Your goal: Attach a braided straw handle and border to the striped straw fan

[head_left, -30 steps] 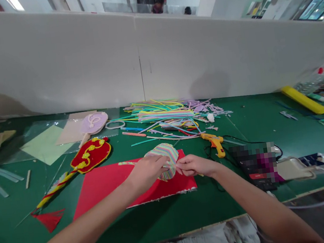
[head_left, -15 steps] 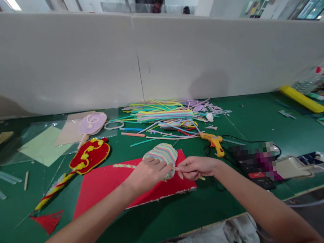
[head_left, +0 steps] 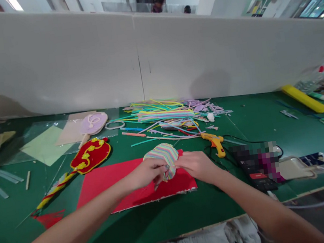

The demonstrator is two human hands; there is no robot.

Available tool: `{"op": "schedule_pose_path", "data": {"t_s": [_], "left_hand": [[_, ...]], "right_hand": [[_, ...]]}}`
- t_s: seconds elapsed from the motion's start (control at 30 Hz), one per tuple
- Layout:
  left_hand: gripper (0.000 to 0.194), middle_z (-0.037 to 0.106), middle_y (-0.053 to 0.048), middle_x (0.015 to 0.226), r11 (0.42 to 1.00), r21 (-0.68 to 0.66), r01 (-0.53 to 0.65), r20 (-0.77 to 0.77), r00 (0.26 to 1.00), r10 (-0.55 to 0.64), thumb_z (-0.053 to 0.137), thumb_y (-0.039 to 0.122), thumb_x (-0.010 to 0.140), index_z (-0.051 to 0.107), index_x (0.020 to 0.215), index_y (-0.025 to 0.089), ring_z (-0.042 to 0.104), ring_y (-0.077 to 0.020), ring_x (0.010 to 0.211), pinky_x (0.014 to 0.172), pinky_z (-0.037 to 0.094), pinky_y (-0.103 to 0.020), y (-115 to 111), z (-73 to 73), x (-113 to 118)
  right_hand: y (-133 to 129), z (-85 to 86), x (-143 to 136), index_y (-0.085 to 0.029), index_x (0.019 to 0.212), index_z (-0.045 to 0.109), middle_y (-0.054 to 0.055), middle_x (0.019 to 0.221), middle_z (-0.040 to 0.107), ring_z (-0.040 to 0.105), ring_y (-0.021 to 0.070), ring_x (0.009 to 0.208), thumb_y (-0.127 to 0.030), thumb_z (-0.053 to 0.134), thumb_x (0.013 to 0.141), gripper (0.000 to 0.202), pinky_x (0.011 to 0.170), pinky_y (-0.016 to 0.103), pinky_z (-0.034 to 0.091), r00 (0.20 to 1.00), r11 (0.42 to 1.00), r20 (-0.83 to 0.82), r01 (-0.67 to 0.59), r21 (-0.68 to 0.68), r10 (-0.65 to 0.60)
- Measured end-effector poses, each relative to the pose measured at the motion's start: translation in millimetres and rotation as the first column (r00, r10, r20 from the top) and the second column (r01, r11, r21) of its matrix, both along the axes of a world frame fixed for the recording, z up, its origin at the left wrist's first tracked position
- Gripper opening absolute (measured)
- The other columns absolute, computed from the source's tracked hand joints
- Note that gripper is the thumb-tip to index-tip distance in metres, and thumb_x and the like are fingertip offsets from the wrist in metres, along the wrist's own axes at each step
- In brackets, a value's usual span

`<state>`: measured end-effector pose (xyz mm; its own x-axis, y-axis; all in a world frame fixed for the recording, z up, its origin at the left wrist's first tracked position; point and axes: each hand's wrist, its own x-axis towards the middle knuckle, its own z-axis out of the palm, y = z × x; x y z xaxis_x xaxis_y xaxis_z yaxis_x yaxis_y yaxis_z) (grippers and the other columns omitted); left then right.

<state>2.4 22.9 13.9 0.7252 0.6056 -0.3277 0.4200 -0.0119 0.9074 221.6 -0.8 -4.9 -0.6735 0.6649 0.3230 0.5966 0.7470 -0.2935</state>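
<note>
A round fan-shaped piece with pastel stripes (head_left: 162, 153), seemingly built from pipe cleaners, is held over a red board (head_left: 104, 181). My left hand (head_left: 148, 173) covers its lower left side, fingers bent and closed on it. At its right edge my right hand (head_left: 196, 165) is closed in a pinch; the fingertips of both hands nearly meet there. Exactly what lies between the right fingertips is hidden. Left of the board lies a finished-looking red and yellow fan (head_left: 90, 156) with a twisted handle and a red tassel (head_left: 50, 219).
Behind the board spread loose pipe cleaners (head_left: 164, 114). A yellow glue gun (head_left: 215, 143) with its cord lies right of my hands, near a phone-like pale case (head_left: 293, 168). A purple fan (head_left: 93, 123) and green paper (head_left: 45, 145) are at back left. A white partition (head_left: 83, 64) borders the table.
My left hand has turned so that its fingers curl beneath the striped piece. My right hand has rolled over, its back now upward. The twisted striped strip beside the left hand is no longer visible.
</note>
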Motion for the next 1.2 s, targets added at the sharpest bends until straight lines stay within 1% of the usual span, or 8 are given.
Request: {"op": "schedule_pose_path", "data": {"t_s": [0.2, 0.37, 0.43, 0.5, 0.6, 0.67, 0.93, 1.2], "left_hand": [[0.027, 0.049, 0.004, 0.042, 0.878, -0.472, -0.078, 0.145, 0.976, 0.164, 0.056, 0.040, 0.074, 0.053, 0.068, 0.014, 0.040, -0.0077, 0.033, 0.041, 0.030, -0.021, -2.6, -13.7, -3.3], [0.030, 0.060, 0.000, 0.061, 0.990, -0.137, 0.015, 0.056, 0.998, -0.008, 0.041, 0.042, 0.087, 0.055, 0.080, 0.016, 0.057, -0.0133, 0.059, 0.061, 0.044, -0.024, 1.1, -12.0, -9.3], [0.024, 0.066, -0.004, 0.088, 0.977, 0.207, 0.043, -0.088, 0.996, -0.026, 0.040, 0.034, 0.090, 0.056, 0.095, 0.017, 0.061, -0.0162, 0.082, 0.074, 0.045, -0.026, 0.7, -9.4, -10.0], [0.023, 0.063, -0.007, 0.108, 0.857, 0.504, 0.105, -0.254, 0.967, 0.032, 0.046, 0.024, 0.089, 0.052, 0.110, 0.019, 0.059, -0.0194, 0.096, 0.078, 0.043, -0.029, -2.4, -8.9, -8.5], [0.023, 0.064, -0.008, 0.102, 0.592, 0.754, 0.285, -0.381, 0.924, 0.040, 0.050, 0.016, 0.087, 0.051, 0.110, 0.017, 0.060, -0.0218, 0.093, 0.076, 0.042, -0.031, -9.2, -12.7, -4.0], [0.014, 0.064, -0.006, 0.092, 0.417, 0.830, 0.370, -0.405, 0.914, -0.005, 0.049, 0.014, 0.088, 0.053, 0.101, 0.016, 0.060, -0.0209, 0.084, 0.074, 0.041, -0.031, -12.1, -15.9, -1.7], [0.008, 0.061, -0.002, 0.081, 0.053, 0.901, 0.431, -0.429, 0.902, -0.041, 0.047, 0.015, 0.090, 0.054, 0.093, 0.016, 0.054, -0.0188, 0.073, 0.065, 0.036, -0.031, -9.0, -12.9, -1.1], [0.010, 0.060, -0.001, 0.075, -0.008, 0.909, 0.418, -0.417, 0.906, -0.071, 0.044, 0.015, 0.092, 0.053, 0.087, 0.016, 0.054, -0.0163, 0.068, 0.063, 0.034, -0.030, -9.0, -19.9, -4.3]], "right_hand": [[-7.8, -12.9, -1.4, -0.013, 0.094, 0.064, 0.002, 0.063, 0.062, 0.048, 0.0132, 0.059, -0.012, 0.047, 0.090, 0.017, 0.054, 0.029, 0.029, 0.998, 0.831, 0.068, -0.049, 0.553, 0.014], [-3.3, -18.0, -3.8, -0.016, 0.088, 0.064, 0.003, 0.075, 0.067, 0.054, 0.0110, 0.067, -0.019, 0.043, 0.093, 0.022, 0.060, 0.023, 0.036, 0.992, 0.999, -0.125, 0.002, -0.040, -0.007], [0.9, -15.3, -2.5, -0.016, 0.080, 0.063, 0.000, 0.067, 0.062, 0.052, 0.0097, 0.061, -0.028, 0.042, 0.094, 0.027, 0.058, 0.022, 0.036, 0.978, 0.886, -0.174, 0.019, -0.463, -0.112], [5.4, -13.6, -0.1, -0.015, 0.074, 0.060, -0.004, 0.055, 0.052, 0.045, 0.0079, 0.052, -0.038, 0.044, 0.093, 0.034, 0.054, 0.021, 0.033, 0.957, 0.625, -0.223, -0.061, -0.778, -0.184], [10.7, -18.1, 2.6, -0.012, 0.073, 0.057, -0.007, 0.047, 0.042, 0.034, 0.0051, 0.045, -0.048, 0.053, 0.086, 0.038, 0.047, 0.020, 0.026, 0.902, 0.223, -0.330, -0.273, -0.936, -0.280], [12.2, -25.0, 2.7, -0.012, 0.074, 0.056, -0.008, 0.045, 0.040, 0.028, 0.0036, 0.041, -0.050, 0.057, 0.082, 0.039, 0.042, 0.020, 0.019, 0.884, 0.082, -0.345, -0.337, -0.938, -0.315], [12.9, -37.9, -0.9, -0.015, 0.076, 0.050, -0.013, 0.040, 0.026, 0.013, 0.0031, 0.037, -0.051, 0.059, 0.079, 0.037, 0.036, 0.018, 0.013, 0.862, -0.129, -0.382, -0.443, -0.887, -0.334], [11.6, -37.9, -1.3, -0.014, 0.081, 0.054, -0.013, 0.043, 0.026, 0.014, 0.0037, 0.039, -0.051, 0.058, 0.081, 0.038, 0.038, 0.018, 0.013, 0.855, -0.161, -0.430, -0.486, -0.859, -0.290]]}}
